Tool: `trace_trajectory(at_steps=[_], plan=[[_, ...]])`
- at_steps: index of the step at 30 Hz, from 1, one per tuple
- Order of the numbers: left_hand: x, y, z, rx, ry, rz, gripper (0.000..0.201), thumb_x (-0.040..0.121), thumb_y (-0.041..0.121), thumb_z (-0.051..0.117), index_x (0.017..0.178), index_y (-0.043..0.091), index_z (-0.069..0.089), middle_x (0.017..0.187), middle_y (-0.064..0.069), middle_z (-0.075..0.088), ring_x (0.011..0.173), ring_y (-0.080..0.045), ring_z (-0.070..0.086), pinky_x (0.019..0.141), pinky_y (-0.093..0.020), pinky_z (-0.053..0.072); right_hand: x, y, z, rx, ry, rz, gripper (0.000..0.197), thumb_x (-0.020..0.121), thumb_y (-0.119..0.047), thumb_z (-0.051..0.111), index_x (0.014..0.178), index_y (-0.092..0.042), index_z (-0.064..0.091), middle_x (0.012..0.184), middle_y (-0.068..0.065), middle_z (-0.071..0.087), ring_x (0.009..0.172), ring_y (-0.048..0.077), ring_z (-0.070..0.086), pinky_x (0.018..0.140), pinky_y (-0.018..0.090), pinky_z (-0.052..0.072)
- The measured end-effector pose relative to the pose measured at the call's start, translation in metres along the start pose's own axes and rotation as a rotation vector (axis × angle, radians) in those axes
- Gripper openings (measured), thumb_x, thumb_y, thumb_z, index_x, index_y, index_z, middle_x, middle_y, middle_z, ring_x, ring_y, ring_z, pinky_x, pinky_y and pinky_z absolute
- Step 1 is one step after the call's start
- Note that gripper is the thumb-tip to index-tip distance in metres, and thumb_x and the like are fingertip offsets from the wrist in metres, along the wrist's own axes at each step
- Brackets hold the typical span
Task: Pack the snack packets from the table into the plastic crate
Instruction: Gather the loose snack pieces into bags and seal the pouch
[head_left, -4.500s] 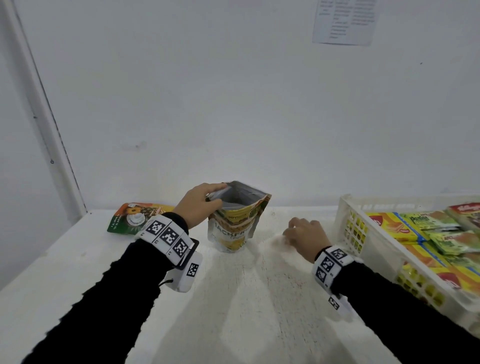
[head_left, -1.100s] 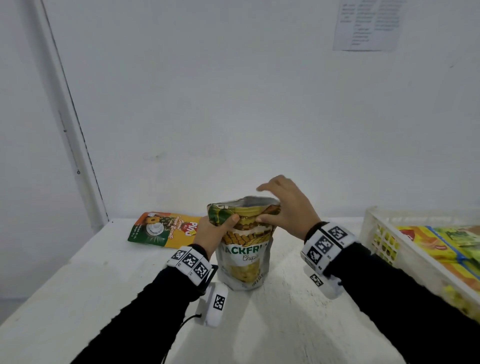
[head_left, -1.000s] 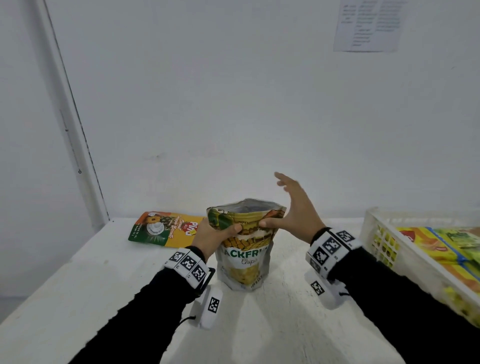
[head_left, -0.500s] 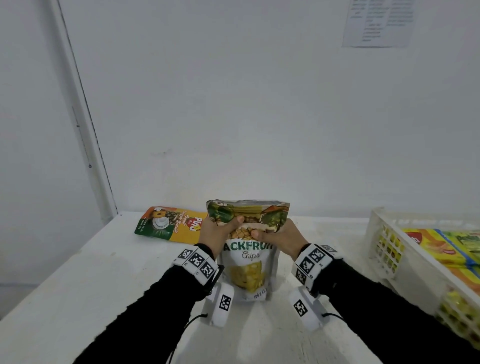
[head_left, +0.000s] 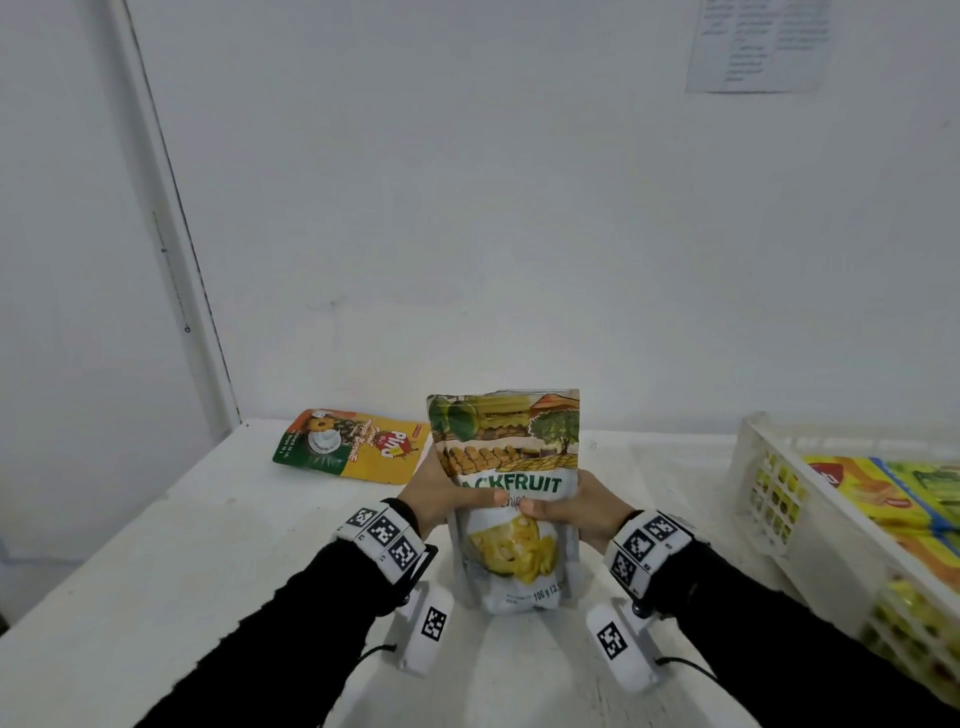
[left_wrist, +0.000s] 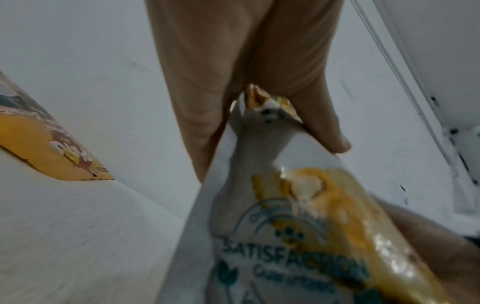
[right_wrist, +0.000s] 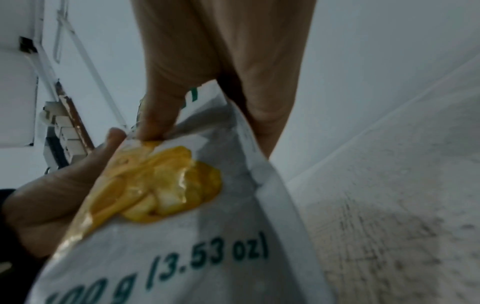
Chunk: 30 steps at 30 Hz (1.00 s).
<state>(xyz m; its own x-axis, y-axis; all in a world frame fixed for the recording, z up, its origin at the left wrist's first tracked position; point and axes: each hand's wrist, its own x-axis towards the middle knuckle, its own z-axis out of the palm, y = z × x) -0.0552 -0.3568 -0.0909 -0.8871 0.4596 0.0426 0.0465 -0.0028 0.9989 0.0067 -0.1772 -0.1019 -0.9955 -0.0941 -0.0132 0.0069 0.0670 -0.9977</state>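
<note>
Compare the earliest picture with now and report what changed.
The jackfruit chips pouch, then gaping open under the left hand alone, is now flat-topped and gripped by both hands; the right hand left the table. The pineapple packet and crate stayed put.

Dim, flat light; both wrist views blurred, head view edge-warped.

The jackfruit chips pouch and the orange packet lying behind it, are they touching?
Cannot tell: in the head view the jackfruit chips pouch overlaps the orange packet, hiding any gap.

White wall (head_left: 467, 208), printed paper sheet (head_left: 758, 44) taped high, white table (head_left: 182, 571)
</note>
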Motion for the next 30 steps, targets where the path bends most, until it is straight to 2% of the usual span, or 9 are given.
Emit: trace_trajectory(at_steps=[7,11,14,16,18,21,23,25,30], plan=[[-0.005,-0.001,0.007,0.166,0.048,0.074,0.036,0.064,0.001,0.081,0.091,0.016,0.061,0.091,0.003,0.068,0.086,-0.010,0.064,0.075,-0.019,0.053,-0.009,-0.004,-0.001,-0.148,-0.060,-0.001,0.038,0.063,-0.005,0.077,0.095,-0.019,0.064,0.086,-0.011,0.074,0.085,0.003,0.069,0.074,0.021,0.054],[-0.005,0.000,0.006,0.140,0.025,0.049,0.045,0.066,0.000,0.079,0.106,0.008,0.061,0.104,-0.007,0.068,0.095,-0.017,0.065,0.078,-0.022,0.052,-0.017,-0.023,-0.001,-0.226,-0.087,0.026,0.049,0.073,-0.003,0.073,0.117,-0.013,0.054,0.101,-0.008,0.070,0.095,0.002,0.066,0.086,0.029,0.053],[-0.006,0.002,0.004,0.108,-0.012,0.019,0.039,0.068,0.000,0.077,0.101,0.012,0.062,0.095,0.002,0.068,0.086,-0.006,0.065,0.087,-0.029,0.053,-0.018,-0.050,-0.017,-0.358,0.150,0.032,0.124,0.047,-0.056,0.082,0.146,-0.018,0.019,0.141,0.007,0.041,0.128,0.023,0.044,0.100,0.039,0.038],[-0.006,0.003,0.007,0.114,-0.060,0.017,0.033,0.071,0.002,0.075,0.100,0.014,0.062,0.090,0.009,0.066,0.078,0.004,0.063,0.073,-0.015,0.054,-0.019,-0.071,-0.024,-0.358,0.284,-0.057,0.140,0.031,-0.072,0.076,0.147,-0.025,0.016,0.147,0.009,0.033,0.133,0.026,0.037,0.100,0.037,0.036],[-0.004,0.004,0.011,0.098,-0.097,0.007,0.035,0.078,0.007,0.071,0.110,0.006,0.060,0.099,0.001,0.067,0.083,-0.002,0.063,0.066,-0.010,0.052,-0.017,-0.090,-0.022,-0.548,0.332,-0.176,0.106,0.056,-0.060,0.077,0.144,-0.029,0.026,0.147,0.000,0.033,0.136,0.019,0.032,0.110,0.036,0.027],[-0.004,0.013,0.015,0.026,-0.122,-0.022,0.023,0.088,0.020,0.059,0.108,0.007,0.061,0.103,-0.007,0.068,0.089,-0.014,0.065,0.076,-0.021,0.055,-0.005,-0.108,-0.010,-1.024,0.240,-0.232,0.067,0.080,-0.055,0.060,0.139,-0.034,0.035,0.141,-0.010,0.042,0.134,0.011,0.033,0.117,0.046,0.006],[-0.001,0.019,0.015,-0.068,-0.069,-0.013,0.026,0.092,0.027,0.051,0.104,0.007,0.062,0.098,-0.008,0.070,0.089,-0.020,0.066,0.083,-0.030,0.054,0.004,-0.111,-0.001,-1.090,0.122,-0.180,0.051,0.086,-0.047,0.056,0.132,-0.027,0.046,0.129,-0.004,0.054,0.126,0.014,0.045,0.115,0.045,0.019],[0.000,0.025,0.012,-0.142,0.043,0.068,0.023,0.094,0.025,0.047,0.101,0.010,0.062,0.091,-0.006,0.069,0.082,-0.018,0.066,0.071,-0.029,0.055,0.012,-0.111,0.004,-1.027,0.094,-0.195,0.033,0.087,-0.037,0.059,0.114,-0.017,0.060,0.115,0.003,0.062,0.111,0.018,0.055,0.102,0.042,0.039],[0.001,0.035,0.007,-0.114,0.149,0.253,0.016,0.092,0.010,0.051,0.081,0.011,0.063,0.063,0.006,0.070,0.058,-0.004,0.066,0.051,-0.018,0.052,0.012,-0.108,0.010,-1.167,0.188,-0.281,0.018,0.089,-0.030,0.057,0.100,-0.017,0.064,0.106,0.000,0.065,0.101,0.018,0.058,0.091,0.034,0.044]])
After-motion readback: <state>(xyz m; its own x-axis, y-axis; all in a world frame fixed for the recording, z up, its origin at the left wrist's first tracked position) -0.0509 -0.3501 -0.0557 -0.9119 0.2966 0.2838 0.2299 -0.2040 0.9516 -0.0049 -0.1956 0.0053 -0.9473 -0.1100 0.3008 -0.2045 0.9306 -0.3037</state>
